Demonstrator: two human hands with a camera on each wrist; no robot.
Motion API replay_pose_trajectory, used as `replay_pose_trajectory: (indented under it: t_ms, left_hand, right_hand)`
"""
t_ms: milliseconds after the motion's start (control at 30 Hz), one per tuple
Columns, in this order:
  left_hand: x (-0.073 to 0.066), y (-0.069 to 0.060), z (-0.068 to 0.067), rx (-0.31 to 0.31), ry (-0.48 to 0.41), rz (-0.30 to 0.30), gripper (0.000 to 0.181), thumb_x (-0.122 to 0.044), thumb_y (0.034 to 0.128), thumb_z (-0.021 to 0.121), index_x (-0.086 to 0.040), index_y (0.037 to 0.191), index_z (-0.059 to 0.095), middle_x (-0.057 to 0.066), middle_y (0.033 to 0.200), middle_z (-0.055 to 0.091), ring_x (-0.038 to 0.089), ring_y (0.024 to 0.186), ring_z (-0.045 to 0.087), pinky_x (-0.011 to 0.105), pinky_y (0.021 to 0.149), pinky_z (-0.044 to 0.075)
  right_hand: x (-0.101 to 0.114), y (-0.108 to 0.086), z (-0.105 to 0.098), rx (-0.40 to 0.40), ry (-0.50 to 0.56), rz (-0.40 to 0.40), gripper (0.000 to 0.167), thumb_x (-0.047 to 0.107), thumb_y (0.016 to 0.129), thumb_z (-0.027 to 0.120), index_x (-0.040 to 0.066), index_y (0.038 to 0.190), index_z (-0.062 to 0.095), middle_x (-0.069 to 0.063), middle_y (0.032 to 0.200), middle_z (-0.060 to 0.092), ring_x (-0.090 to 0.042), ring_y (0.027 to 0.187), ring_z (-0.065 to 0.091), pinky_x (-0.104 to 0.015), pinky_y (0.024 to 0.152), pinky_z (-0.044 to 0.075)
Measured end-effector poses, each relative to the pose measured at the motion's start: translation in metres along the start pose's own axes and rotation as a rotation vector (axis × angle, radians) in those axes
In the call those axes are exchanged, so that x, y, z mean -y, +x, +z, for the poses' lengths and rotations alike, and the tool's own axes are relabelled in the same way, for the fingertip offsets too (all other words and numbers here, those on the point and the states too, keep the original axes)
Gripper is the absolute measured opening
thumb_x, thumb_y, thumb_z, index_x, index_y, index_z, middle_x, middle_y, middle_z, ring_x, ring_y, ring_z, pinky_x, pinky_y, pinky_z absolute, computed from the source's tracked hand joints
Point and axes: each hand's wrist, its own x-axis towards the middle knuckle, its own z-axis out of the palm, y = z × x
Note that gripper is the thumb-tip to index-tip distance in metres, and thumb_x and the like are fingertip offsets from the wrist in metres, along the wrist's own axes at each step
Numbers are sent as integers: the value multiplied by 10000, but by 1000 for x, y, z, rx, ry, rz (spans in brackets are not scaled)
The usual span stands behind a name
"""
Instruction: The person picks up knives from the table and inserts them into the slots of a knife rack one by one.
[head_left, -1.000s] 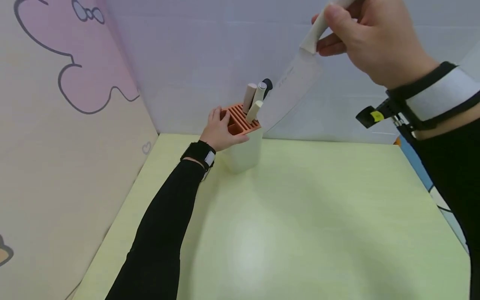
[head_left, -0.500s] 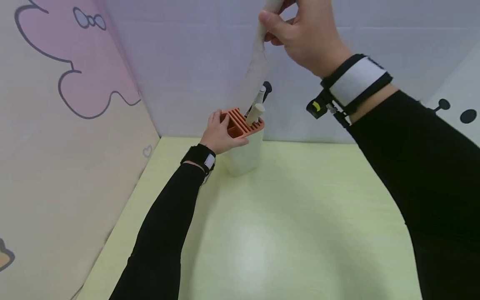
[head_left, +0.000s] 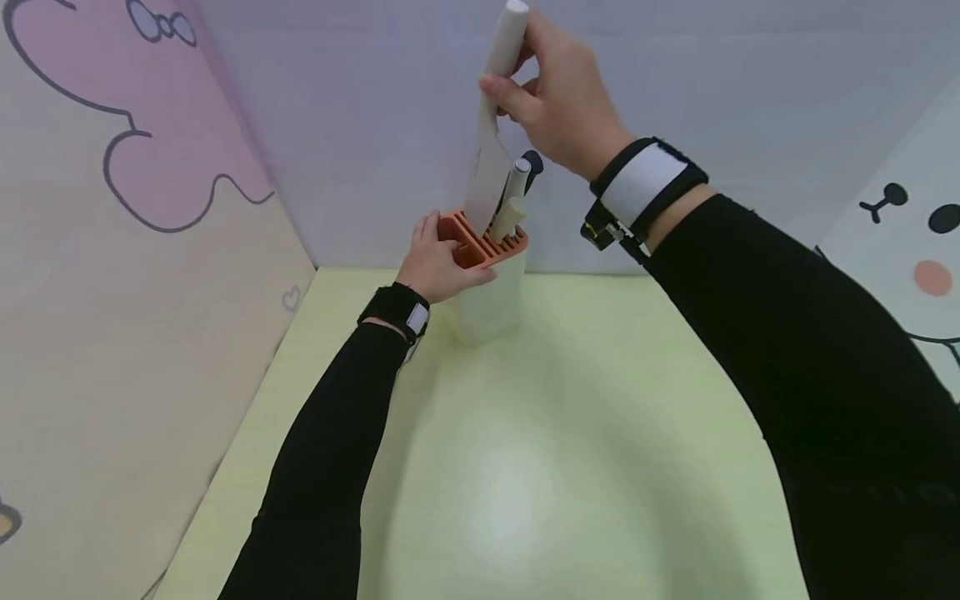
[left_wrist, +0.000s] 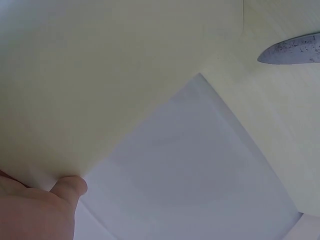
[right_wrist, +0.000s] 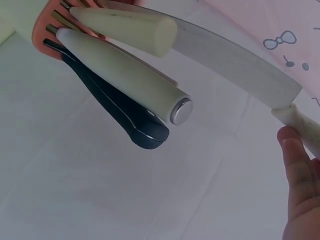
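Note:
My left hand [head_left: 438, 265] grips the near left corner of a pale knife block [head_left: 493, 302], fingers over its orange slotted top and thumb along the front. My right hand [head_left: 564, 98] pinches the white handle of a broad kitchen knife [head_left: 486, 177], held upright with the blade downward. Its blade meets the slots; how deep the tip sits is hidden. In the right wrist view, a cream knife handle [right_wrist: 120, 27], a pale metal-capped handle [right_wrist: 122, 75] and a black handle [right_wrist: 117, 107] stick out of the block beside that blade.
The block stands on a pale yellow-green table [head_left: 570, 467] close to the back wall [head_left: 360, 150]. A cartoon-printed wall [head_left: 180, 358] borders the left. In the left wrist view, a spotted blade tip [left_wrist: 290, 51] enters from the right edge.
My right hand has moved left and lowered the knife from the right of the block onto its slots, turning the blade upright. The left hand has kept its grip on the block.

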Motion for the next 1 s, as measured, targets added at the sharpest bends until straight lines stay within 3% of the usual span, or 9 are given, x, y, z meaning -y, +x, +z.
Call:
replay_pose_trajectory:
  t_ms: [233,633,1000]
  left_hand:
    - [-6,3,-1,5,16,16,818,-740,727,624,-100,1236,639,134,1595,67,268,1459,-10,474,1115,292]
    - [-12,-2,-8,15,32,4,817,-729,745,617,-98,1264,624,125,1600,43,268,1460,-28,464,1132,263]
    - [-7,-3,-1,22,31,-12,874,-785,715,585,-114,1275,617,95,1603,39,229,1460,-42,452,1121,289]
  right_hand:
    - [-1,2,-4,-20,-17,22,527,359,954,519,178,1431,383,-27,1231,543,-107,992,644,-168,908,465]
    - [3,2,0,-29,-69,23,513,354,959,514,175,1424,394,-21,1257,543,-105,1015,622,-154,918,451]
    - [-8,-4,24,43,-139,-7,484,393,955,547,69,1308,479,-75,1189,576,-122,953,624,-225,895,500]
